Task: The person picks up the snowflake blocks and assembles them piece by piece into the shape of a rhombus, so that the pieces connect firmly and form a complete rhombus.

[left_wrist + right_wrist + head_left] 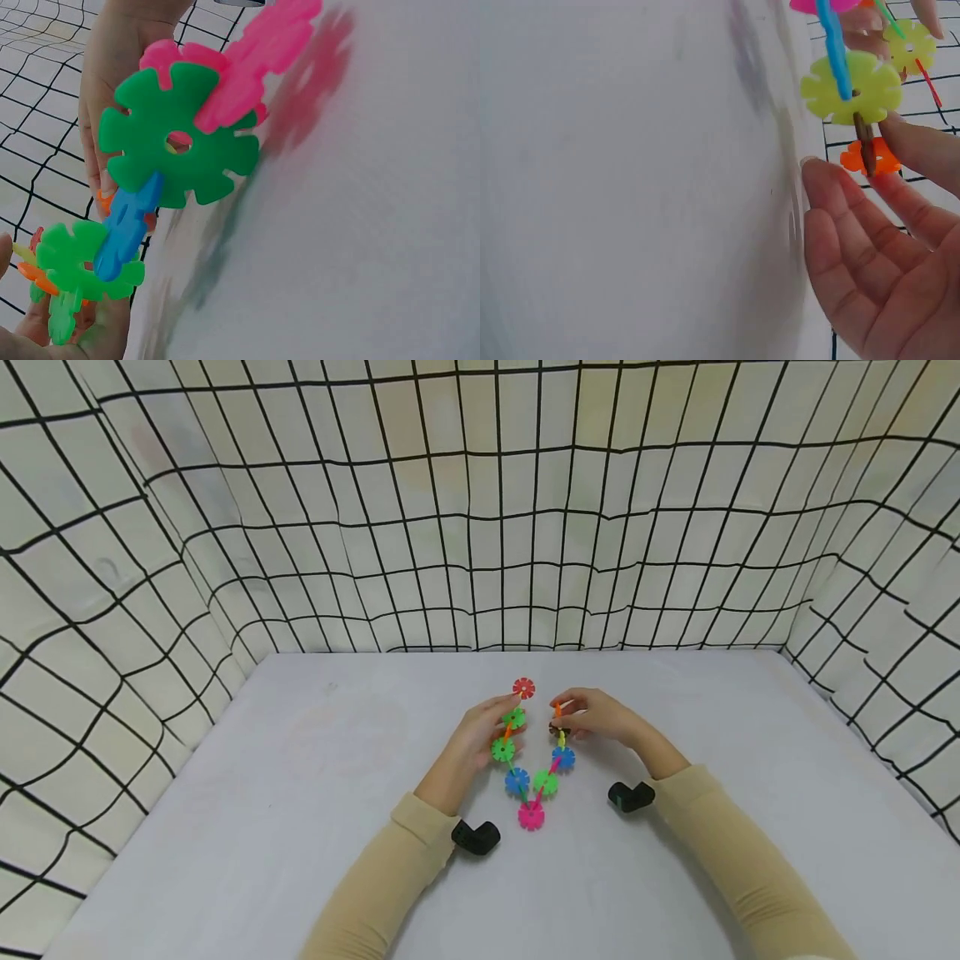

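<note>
Both hands hold one chain of slotted plastic discs, bent into a V. Its pink disc (531, 816) forms the near point. On the left side it climbs through a blue disc (517, 782) and a green disc (503, 749) to a red disc (523, 688) at the far tip. My left hand (477, 735) grips this side, thumb and fingers about the upper green discs. The right side passes a light green disc (547, 783) and a blue disc (564, 758). At its end my right hand (600, 717) pinches an orange disc (885, 159) beside a brown disc (864, 139).
A white-covered table (300, 827) lies under both forearms. White walls with a black grid (480, 518) rise at the back and both sides. Black angular devices sit by the left wrist (476, 838) and the right wrist (631, 797).
</note>
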